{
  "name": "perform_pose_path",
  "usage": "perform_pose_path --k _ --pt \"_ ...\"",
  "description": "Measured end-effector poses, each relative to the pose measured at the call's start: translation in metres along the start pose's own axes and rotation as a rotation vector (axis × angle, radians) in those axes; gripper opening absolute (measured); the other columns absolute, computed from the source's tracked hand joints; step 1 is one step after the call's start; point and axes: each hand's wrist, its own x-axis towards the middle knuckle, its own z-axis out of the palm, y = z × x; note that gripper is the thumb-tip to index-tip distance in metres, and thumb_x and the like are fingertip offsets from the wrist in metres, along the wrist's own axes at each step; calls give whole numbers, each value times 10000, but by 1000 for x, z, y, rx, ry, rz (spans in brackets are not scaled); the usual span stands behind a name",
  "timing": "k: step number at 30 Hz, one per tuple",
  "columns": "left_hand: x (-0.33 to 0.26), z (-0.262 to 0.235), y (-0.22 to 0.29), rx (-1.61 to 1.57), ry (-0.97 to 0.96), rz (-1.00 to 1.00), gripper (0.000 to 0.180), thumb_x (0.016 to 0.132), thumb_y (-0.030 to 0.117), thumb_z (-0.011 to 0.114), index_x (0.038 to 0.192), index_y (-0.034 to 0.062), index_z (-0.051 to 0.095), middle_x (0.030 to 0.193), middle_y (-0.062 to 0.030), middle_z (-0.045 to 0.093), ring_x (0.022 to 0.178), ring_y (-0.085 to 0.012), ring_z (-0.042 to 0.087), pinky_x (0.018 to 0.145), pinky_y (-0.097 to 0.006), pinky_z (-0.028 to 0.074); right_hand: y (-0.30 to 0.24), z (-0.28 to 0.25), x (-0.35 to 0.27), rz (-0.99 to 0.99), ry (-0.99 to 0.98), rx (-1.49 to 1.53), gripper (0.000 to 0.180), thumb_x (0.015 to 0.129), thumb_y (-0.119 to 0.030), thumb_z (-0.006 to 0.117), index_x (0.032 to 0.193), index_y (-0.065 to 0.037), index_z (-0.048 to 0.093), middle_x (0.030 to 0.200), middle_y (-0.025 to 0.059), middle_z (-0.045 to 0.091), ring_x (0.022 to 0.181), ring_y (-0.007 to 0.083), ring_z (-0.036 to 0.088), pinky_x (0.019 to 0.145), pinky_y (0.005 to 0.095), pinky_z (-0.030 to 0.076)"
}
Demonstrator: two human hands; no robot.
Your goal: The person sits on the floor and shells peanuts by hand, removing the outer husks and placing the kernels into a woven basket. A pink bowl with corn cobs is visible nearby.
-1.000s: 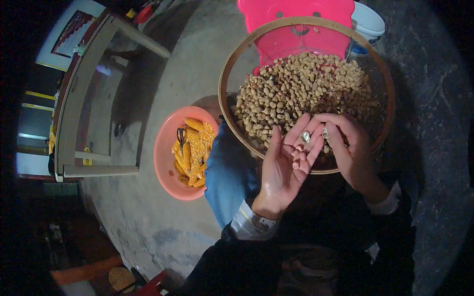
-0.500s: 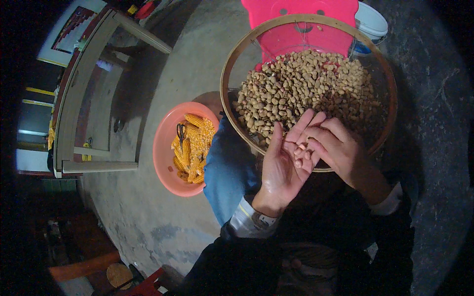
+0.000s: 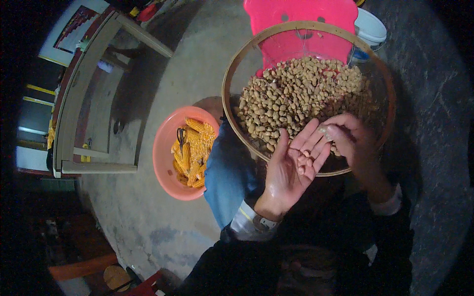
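My left hand (image 3: 296,167) is held palm up at the near edge of the sieve, its fingers stretched out. Several shelled peanut kernels (image 3: 305,161) lie loose on its fingers. Just right of the left fingertips, my right hand (image 3: 351,140) is curled with its fingertips drawn together. It is slightly blurred, and whatever is between the fingers cannot be made out. Beneath both hands is a round wooden-rimmed sieve (image 3: 236,54) with a wire mesh bottom. A heap of unshelled peanuts (image 3: 291,96) covers much of the mesh.
A pink plastic stool or chair (image 3: 301,12) shows beyond and through the sieve. Left of my knee, an orange basin (image 3: 164,163) holds corn cobs (image 3: 185,153), loose kernels and dark-handled scissors (image 3: 181,135). A white bucket (image 3: 370,27) stands far right, a table (image 3: 74,118) far left.
My right hand has drawn back to the right from over the left fingers, uncovering the kernels on them. The sieve appears slightly lower in view.
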Motion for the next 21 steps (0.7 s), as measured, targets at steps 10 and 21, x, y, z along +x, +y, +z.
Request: perform_pose_path --k 10,21 --pt "-24 2 9 1199 -143 -39 348 965 317 481 860 36 657 639 21 523 533 -59 418 484 -194 333 0 -74 11 106 397 254 203 884 -169 606 1049 -52 609 885 -20 578 779 65 515 652 196 413" --pt "-23 -14 0 1418 -365 126 234 935 185 538 860 -7 648 759 -66 686 693 -133 642 642 -258 489 21 -183 45 -64 683 -353 212 900 -274 581 983 -87 638 896 -8 608 789 107 543 682 259 436"
